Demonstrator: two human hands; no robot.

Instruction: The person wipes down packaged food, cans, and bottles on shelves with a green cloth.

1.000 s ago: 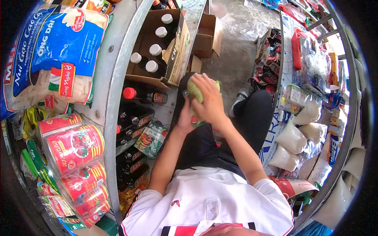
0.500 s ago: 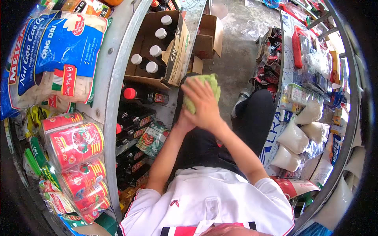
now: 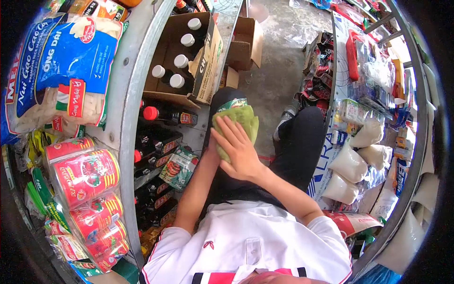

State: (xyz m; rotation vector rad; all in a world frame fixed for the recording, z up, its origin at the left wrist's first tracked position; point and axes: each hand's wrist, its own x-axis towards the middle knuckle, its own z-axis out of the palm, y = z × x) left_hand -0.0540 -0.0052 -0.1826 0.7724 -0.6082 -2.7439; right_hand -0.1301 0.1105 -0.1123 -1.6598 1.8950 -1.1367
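Observation:
My right hand lies flat on a folded green cloth, fingers stretched out and slightly apart. Under the cloth is a green packet with only its far end showing. My left hand holds the packet from below on the left, its fingers mostly hidden by the cloth and my right hand. Both hands are above my left thigh, close together. Another green printed packet lies on dark bottles to the left.
At the left, a cardboard box holds several white-capped bottles. A red-capped bottle lies below it. Red cans and a blue pasta bag sit beyond a metal rail. White bags line the right shelf.
My right hand and the cloth have shifted down and slightly left, exposing the packet's far end. The view has moved a little, so the surroundings sit slightly further left.

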